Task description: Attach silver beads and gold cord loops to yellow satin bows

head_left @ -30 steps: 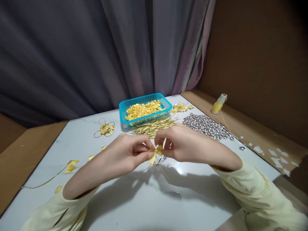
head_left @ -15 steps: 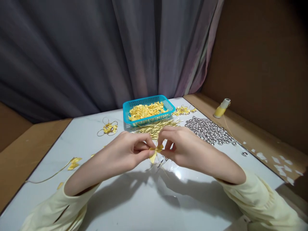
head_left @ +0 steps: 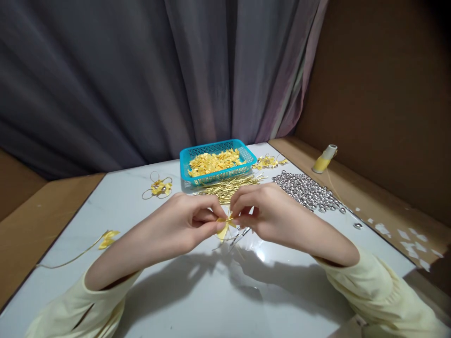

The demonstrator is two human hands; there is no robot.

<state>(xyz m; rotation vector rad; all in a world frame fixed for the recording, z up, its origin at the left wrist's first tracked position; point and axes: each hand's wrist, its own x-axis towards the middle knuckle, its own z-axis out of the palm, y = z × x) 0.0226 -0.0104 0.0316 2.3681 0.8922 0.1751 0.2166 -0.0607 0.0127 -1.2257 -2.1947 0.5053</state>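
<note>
A small yellow ribbon bow (head_left: 221,232) is held above the table, its left side pinched between the thumb and fingers of my left hand (head_left: 188,218). My right hand (head_left: 264,211) is closed at the bow's right side, pinching a thin gold twist tie (head_left: 229,219) that crosses the middle. The fingertips partly cover both. Thin cord loops hang just below the bow. Under my right fingers lies a dark metal tool, mostly hidden. Behind my hands spreads a pile of gold twist ties (head_left: 229,187).
Yellow ribbon pieces fill a blue basket (head_left: 182,164) at the back. Silver beads (head_left: 306,190) are spread at right, near a thread spool (head_left: 322,162). Corded yellow bows lie at left (head_left: 161,188), at back right (head_left: 269,162) and by my left forearm (head_left: 108,238). Paper scraps (head_left: 410,246) lie far right.
Both hands stay close together at the bow. My left hand and forearm have shifted slightly left and down, and the bow has turned a little, with the gold strand now clearer across it.
</note>
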